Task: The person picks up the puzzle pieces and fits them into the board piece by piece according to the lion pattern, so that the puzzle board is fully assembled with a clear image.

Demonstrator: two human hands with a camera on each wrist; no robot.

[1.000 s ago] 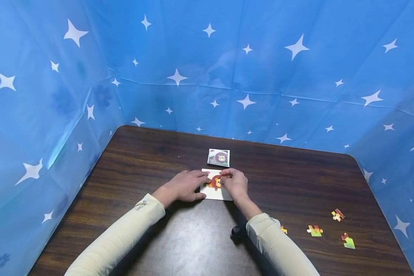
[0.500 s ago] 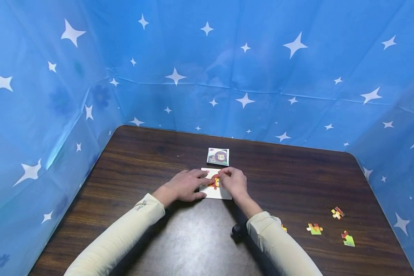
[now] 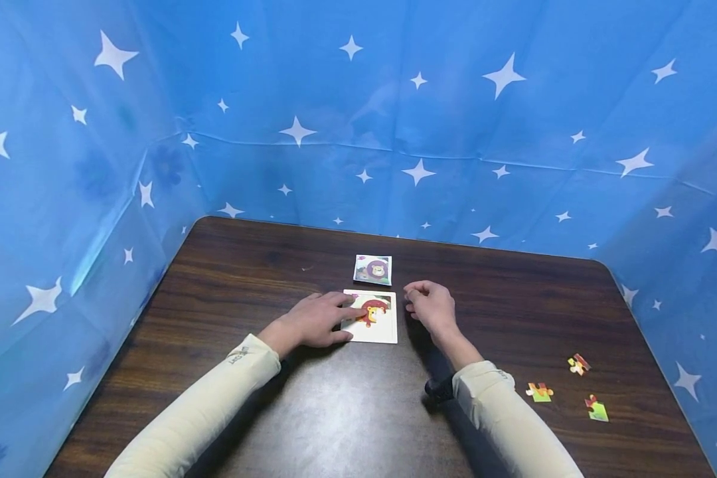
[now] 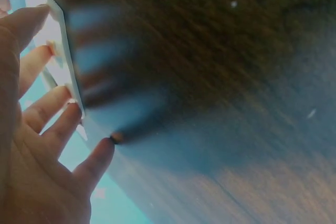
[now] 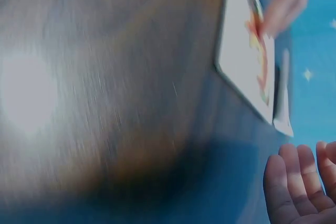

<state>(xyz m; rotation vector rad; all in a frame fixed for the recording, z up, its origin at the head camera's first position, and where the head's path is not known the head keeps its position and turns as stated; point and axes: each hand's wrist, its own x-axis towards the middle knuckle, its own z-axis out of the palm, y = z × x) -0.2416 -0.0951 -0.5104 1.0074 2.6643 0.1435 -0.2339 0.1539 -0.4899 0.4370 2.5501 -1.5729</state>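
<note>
A white square puzzle board [image 3: 384, 333] lies on the table with part of a lion's head pieced together on it. My left hand [image 3: 315, 320] rests over its left side, fingers stretched out, the index fingertip on the lion pieces [image 3: 373, 311]. In the left wrist view the fingers [image 4: 47, 107] are spread along the board's edge. To the right of the board is my right hand [image 3: 433, 309], apart from it, its fingers loosely bent. The right wrist view shows those fingers [image 5: 296, 177] relaxed, with nothing seen between them.
Behind the board lies a small picture card [image 3: 373, 269] of the whole lion. Loose jigsaw pieces [image 3: 539, 392] are scattered at the table's right, beyond my right forearm. Star-patterned blue cloth [image 3: 388, 119] hangs around the brown table [image 3: 263, 265].
My right hand has lifted off the lion pieces and moved right, off the board. More of the board shows. My left hand stays on the board.
</note>
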